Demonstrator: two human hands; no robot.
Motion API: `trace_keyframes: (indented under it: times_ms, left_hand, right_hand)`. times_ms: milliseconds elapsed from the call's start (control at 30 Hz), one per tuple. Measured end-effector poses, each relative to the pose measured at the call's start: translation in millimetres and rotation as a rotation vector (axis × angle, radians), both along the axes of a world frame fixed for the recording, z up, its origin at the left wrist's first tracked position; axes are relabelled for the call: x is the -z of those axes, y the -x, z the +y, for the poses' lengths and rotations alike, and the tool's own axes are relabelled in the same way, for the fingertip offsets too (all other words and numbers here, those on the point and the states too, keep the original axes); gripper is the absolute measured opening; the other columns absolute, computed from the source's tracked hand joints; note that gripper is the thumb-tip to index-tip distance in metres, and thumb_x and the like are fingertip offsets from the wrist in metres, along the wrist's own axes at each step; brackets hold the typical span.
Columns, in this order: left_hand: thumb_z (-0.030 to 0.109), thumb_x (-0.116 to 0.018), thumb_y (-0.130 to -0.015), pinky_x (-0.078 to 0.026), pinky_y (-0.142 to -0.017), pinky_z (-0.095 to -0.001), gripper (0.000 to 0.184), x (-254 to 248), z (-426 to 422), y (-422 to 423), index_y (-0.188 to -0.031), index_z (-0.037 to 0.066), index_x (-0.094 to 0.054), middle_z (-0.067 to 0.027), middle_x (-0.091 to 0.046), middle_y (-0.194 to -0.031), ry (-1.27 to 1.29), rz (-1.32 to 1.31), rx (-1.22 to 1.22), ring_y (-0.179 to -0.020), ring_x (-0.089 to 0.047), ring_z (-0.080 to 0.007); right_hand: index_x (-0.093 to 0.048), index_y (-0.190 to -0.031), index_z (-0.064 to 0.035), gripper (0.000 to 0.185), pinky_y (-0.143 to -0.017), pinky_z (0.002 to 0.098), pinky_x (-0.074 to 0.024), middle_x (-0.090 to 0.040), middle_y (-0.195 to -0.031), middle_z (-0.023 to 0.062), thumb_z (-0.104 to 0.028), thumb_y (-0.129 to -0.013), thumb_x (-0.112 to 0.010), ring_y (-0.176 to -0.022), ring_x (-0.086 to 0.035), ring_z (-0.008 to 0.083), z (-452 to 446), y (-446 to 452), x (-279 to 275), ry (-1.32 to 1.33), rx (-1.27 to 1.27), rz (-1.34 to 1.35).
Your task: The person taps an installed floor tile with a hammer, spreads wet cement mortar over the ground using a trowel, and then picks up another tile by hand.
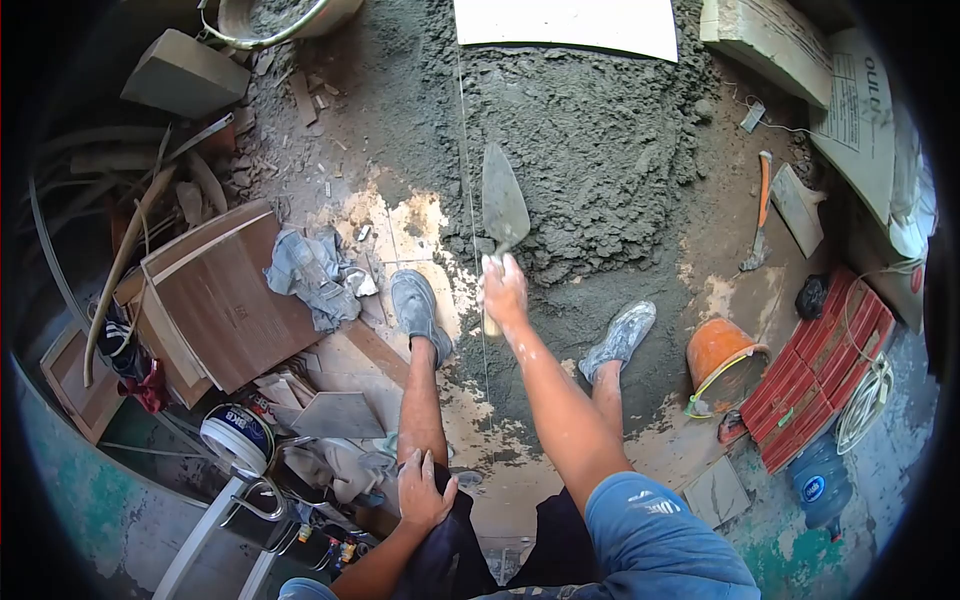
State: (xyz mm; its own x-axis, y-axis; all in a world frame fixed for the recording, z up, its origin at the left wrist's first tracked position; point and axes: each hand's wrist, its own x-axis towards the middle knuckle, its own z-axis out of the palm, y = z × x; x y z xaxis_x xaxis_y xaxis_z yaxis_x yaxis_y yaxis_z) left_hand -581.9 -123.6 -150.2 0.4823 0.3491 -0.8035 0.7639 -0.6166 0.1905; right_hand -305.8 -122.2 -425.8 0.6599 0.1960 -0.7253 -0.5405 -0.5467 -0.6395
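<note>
A pointed trowel [503,198] is gripped by its handle in my right hand [504,290]. Its blade points away from me, over the near left edge of a rough bed of wet grey mortar [600,150]. My left hand [425,493] rests on my knee with its fingers spread and holds nothing. At the far end of the mortar lies a white tile [567,25]. A thin string line [463,120] runs lengthwise along the left side of the mortar.
Right of my feet stand a tipped orange bucket [720,355], a hammer [762,205] and red ridged panels [822,370]. On the left are brown boards [235,300], a grey rag [308,275] and a white tub [237,438]. A mortar bucket [265,40] stands far left.
</note>
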Motion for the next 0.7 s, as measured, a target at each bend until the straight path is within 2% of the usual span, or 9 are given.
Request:
trace_keyframes:
  times_ms: [167, 233, 333, 400, 467, 567, 600, 633, 700]
  left_hand:
    - [0.043, -0.067, -0.082, -0.036, -0.103, -0.0509, 0.073, 2, 2, 8, -0.134, -0.005, -0.046, -0.0299, -0.048, -0.131, -0.007, -0.059, -0.005, -0.124, -0.045, -0.0432]
    - [0.042, -0.067, -0.082, -0.036, -0.103, -0.0510, 0.073, 2, 5, 6, -0.133, -0.005, -0.046, -0.0299, -0.048, -0.131, -0.002, -0.048, -0.019, -0.124, -0.045, -0.0434]
    - [0.042, -0.068, -0.082, -0.035, -0.103, -0.0511, 0.073, 1, 6, 5, -0.133, -0.006, -0.047, -0.0298, -0.048, -0.131, 0.012, -0.038, -0.028, -0.123, -0.045, -0.0436]
    - [0.042, -0.068, -0.082, -0.035, -0.103, -0.0511, 0.073, -1, 6, 4, -0.133, -0.006, -0.047, -0.0298, -0.048, -0.131, 0.014, -0.037, -0.024, -0.123, -0.045, -0.0437]
    - [0.042, -0.068, -0.082, -0.035, -0.103, -0.0511, 0.073, 0, 7, 3, -0.133, -0.006, -0.047, -0.0297, -0.047, -0.132, 0.022, -0.027, -0.038, -0.123, -0.045, -0.0436]
    - [0.043, -0.067, -0.082, -0.035, -0.104, -0.0510, 0.073, -1, 8, 2, -0.133, -0.005, -0.047, -0.0294, -0.047, -0.133, 0.015, -0.044, -0.047, -0.124, -0.044, -0.0432]
    - [0.043, -0.067, -0.082, -0.035, -0.104, -0.0510, 0.073, -1, 11, 1, -0.133, -0.005, -0.047, -0.0294, -0.047, -0.133, 0.010, -0.043, -0.045, -0.124, -0.044, -0.0432]
    - [0.043, -0.067, -0.082, -0.035, -0.104, -0.0510, 0.073, -1, 11, -1, -0.133, -0.005, -0.047, -0.0293, -0.046, -0.133, 0.019, -0.023, -0.052, -0.125, -0.044, -0.0430]
    - [0.043, -0.067, -0.083, -0.034, -0.104, -0.0510, 0.073, -2, 10, -1, -0.133, -0.005, -0.047, -0.0292, -0.046, -0.133, 0.037, -0.003, -0.065, -0.126, -0.043, -0.0429]
  right_hand:
    - [-0.057, -0.096, 0.0025, 0.036, -0.072, 0.0484, -0.0497, -0.065, -0.083, 0.0266, -0.034, -0.093, -0.058, -0.076, -0.064, 0.0426, 19, -14, 24, 0.090, -0.085, 0.047]
    - [-0.056, -0.097, 0.0025, 0.037, -0.073, 0.0505, -0.0489, -0.065, -0.086, 0.0292, -0.034, -0.093, -0.058, -0.080, -0.064, 0.0460, 17, -27, -1, 0.055, 0.267, 0.258]
    - [-0.055, -0.098, 0.0016, 0.033, -0.072, 0.0512, -0.0484, -0.065, -0.086, 0.0281, -0.031, -0.093, -0.057, -0.079, -0.063, 0.0463, 0, -18, 24, 0.094, 0.058, 0.053]
    - [-0.056, -0.100, 0.0015, 0.033, -0.073, 0.0512, -0.0485, -0.066, -0.088, 0.0277, -0.031, -0.093, -0.056, -0.083, -0.063, 0.0465, 11, -29, 4, 0.013, -0.018, 0.100]
    - [-0.057, -0.105, 0.0016, 0.035, -0.074, 0.0476, -0.0505, -0.066, -0.086, 0.0257, -0.031, -0.093, -0.057, -0.082, -0.066, 0.0414, 25, -25, 26, 0.065, -0.087, -0.022]
    - [-0.058, -0.107, 0.0020, 0.035, -0.068, 0.0417, -0.0533, -0.067, -0.080, 0.0210, -0.031, -0.093, -0.057, -0.072, -0.067, 0.0346, 24, -35, 23, 0.040, -0.018, 0.221]
    - [-0.057, -0.102, 0.0019, 0.032, -0.058, 0.0385, -0.0531, -0.066, -0.076, 0.0175, -0.029, -0.094, -0.057, -0.062, -0.065, 0.0286, 21, -26, 40, 0.042, -0.046, 0.027]
    - [-0.057, -0.102, 0.0019, 0.032, -0.058, 0.0385, -0.0531, -0.066, -0.076, 0.0175, -0.029, -0.094, -0.057, -0.062, -0.065, 0.0286, 20, -22, 43, 0.039, -0.049, 0.028]
    - [-0.053, -0.097, -0.0042, 0.027, -0.040, 0.0284, -0.0458, -0.057, -0.068, 0.0050, -0.031, -0.099, -0.053, -0.045, -0.056, 0.0140, 20, -28, 13, -0.005, 0.110, 0.169]
